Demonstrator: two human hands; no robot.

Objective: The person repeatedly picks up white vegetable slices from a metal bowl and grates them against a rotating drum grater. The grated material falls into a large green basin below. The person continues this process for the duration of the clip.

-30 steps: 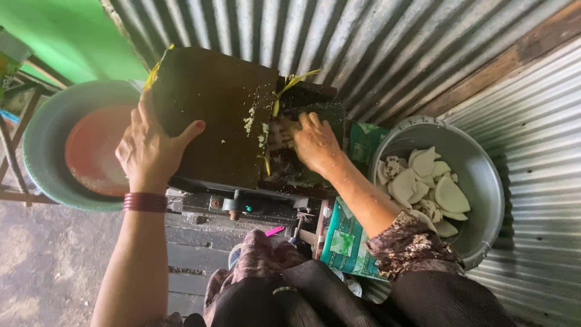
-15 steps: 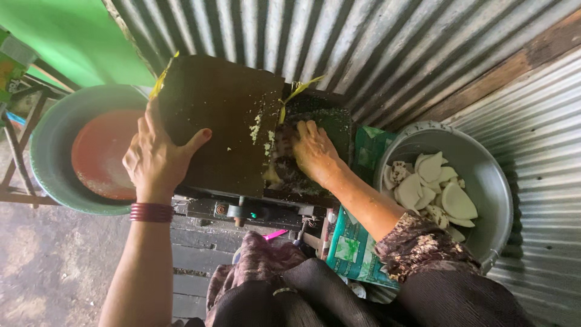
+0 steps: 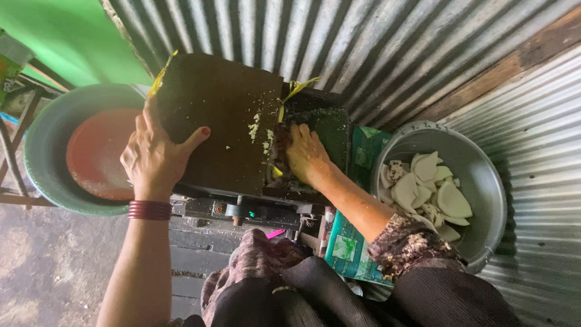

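Head view: right hand (image 3: 307,156) pressing down, fingers flat, into grater machine opening (image 3: 305,151); whether it is holding coconut piece, cannot tell. Risk: fingers slipping into grating parts. Left hand (image 3: 158,156) lying open, palm down, on dark cover board (image 3: 224,121), bracing it; board could be shifting. White coconut pieces (image 3: 426,188) sitting in metal bucket (image 3: 484,175) at right, green basin (image 3: 45,133) at left.

left wrist: red bangles (image 3: 149,209) | right sleeve (image 3: 411,242): dark floral (short) | thumbnail red

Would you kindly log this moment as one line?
left hand: flat on dark cover | right hand: pressing into grater chute | pail: white pieces
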